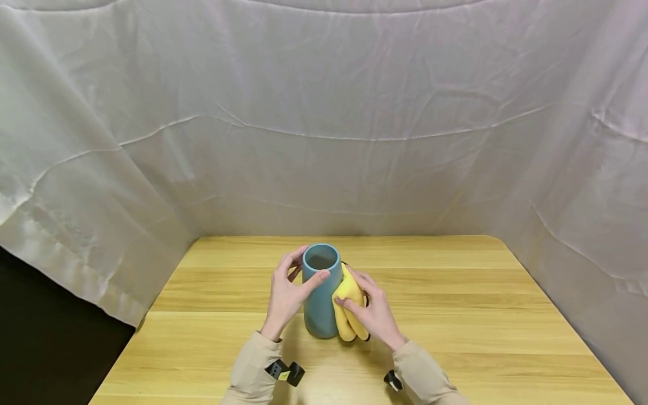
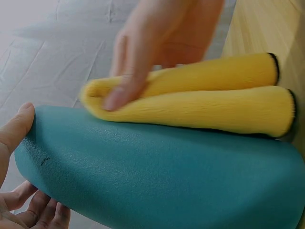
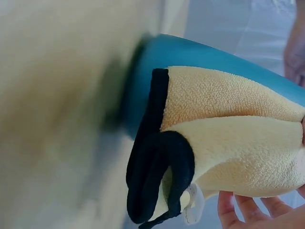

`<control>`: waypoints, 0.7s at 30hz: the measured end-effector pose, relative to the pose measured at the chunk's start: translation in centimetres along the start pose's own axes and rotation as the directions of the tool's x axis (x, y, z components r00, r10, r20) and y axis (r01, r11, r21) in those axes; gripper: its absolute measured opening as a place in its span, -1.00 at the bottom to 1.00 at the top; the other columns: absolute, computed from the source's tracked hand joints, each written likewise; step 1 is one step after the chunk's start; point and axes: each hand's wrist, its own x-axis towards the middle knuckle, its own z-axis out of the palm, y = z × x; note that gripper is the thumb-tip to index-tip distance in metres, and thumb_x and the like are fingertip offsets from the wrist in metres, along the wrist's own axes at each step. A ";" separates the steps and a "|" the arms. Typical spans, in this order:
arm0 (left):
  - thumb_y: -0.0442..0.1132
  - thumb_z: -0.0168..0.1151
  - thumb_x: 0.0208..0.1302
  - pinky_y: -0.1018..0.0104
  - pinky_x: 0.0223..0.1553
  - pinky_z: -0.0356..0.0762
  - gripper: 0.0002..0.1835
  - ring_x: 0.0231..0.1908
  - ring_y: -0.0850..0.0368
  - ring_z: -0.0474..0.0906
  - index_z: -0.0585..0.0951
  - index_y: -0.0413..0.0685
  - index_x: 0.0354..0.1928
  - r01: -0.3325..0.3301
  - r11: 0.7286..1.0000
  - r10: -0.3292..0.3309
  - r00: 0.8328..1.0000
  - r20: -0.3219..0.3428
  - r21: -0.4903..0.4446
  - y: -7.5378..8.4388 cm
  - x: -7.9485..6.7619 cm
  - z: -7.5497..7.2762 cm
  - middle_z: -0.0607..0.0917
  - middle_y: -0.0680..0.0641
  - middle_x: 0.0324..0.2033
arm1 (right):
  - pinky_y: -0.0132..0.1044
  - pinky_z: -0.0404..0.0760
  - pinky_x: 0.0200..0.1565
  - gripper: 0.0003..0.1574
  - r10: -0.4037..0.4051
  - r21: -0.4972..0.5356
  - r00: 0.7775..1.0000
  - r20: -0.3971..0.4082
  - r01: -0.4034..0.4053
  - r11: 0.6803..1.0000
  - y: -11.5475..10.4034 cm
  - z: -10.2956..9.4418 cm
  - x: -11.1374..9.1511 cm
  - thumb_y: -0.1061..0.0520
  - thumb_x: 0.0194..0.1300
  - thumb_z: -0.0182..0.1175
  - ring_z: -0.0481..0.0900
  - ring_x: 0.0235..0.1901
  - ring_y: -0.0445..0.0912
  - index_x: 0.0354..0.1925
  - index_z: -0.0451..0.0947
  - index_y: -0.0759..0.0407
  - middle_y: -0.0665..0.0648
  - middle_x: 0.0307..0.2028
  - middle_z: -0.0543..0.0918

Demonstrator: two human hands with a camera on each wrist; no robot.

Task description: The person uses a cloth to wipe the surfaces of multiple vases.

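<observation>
A tall blue-green vase [image 1: 320, 306] stands upright on the wooden table, its round mouth facing up. My left hand [image 1: 286, 292] grips it near the rim, thumb on the near side and fingers round the far left side. In my right hand [image 1: 373, 309] is a folded yellow cloth [image 1: 348, 292] with dark edging, pinched between thumb and fingers. The cloth lies against the vase's right side, as the left wrist view also shows along the vase wall [image 2: 157, 167]. In the right wrist view the black trim [image 3: 159, 152] and a small white tag [image 3: 193, 205] hang at the cloth's lower end.
The light wood table [image 1: 481, 315] spreads out around the vase. Pale grey curtains [image 1: 334, 112] hang behind it and along both sides. A dark area [image 1: 45, 332] shows at the lower left, beyond the table's edge.
</observation>
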 end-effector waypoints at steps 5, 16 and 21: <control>-0.22 0.58 0.04 -0.04 0.29 0.52 -0.33 0.07 -0.02 0.55 0.58 0.01 0.25 -0.006 1.000 0.006 1.000 -0.002 0.002 0.0 0.0 0.1 0.65 -0.09 0.05 | -0.33 0.65 -0.04 -0.16 -0.047 0.003 0.998 -0.027 0.048 0.999 -2.2 -0.3 1.2 0.15 0.17 0.47 0.59 0.00 -0.07 0.40 0.44 0.00 0.17 0.23 0.59; -0.21 0.58 0.05 -0.06 0.28 0.52 -0.34 0.06 -0.01 0.55 0.58 0.03 0.25 -0.018 1.000 0.018 1.000 -0.001 0.002 0.0 0.0 0.0 0.65 -0.10 0.05 | -0.33 0.67 -0.02 -0.14 -0.081 0.013 0.996 -0.034 0.082 0.997 -3.7 -0.6 2.1 0.20 0.15 0.48 0.60 0.03 -0.03 0.40 0.44 0.04 0.18 0.23 0.58; -0.22 0.58 0.05 -0.06 0.28 0.52 -0.34 0.06 -0.02 0.55 0.58 0.03 0.25 -0.017 1.000 0.017 1.000 0.000 0.005 0.0 -0.1 0.0 0.65 -0.12 0.05 | -0.33 0.67 -0.02 -0.15 -0.082 0.014 0.996 -0.041 0.083 0.996 -3.2 -0.4 1.7 0.19 0.15 0.48 0.60 0.04 -0.03 0.39 0.45 0.05 0.19 0.24 0.58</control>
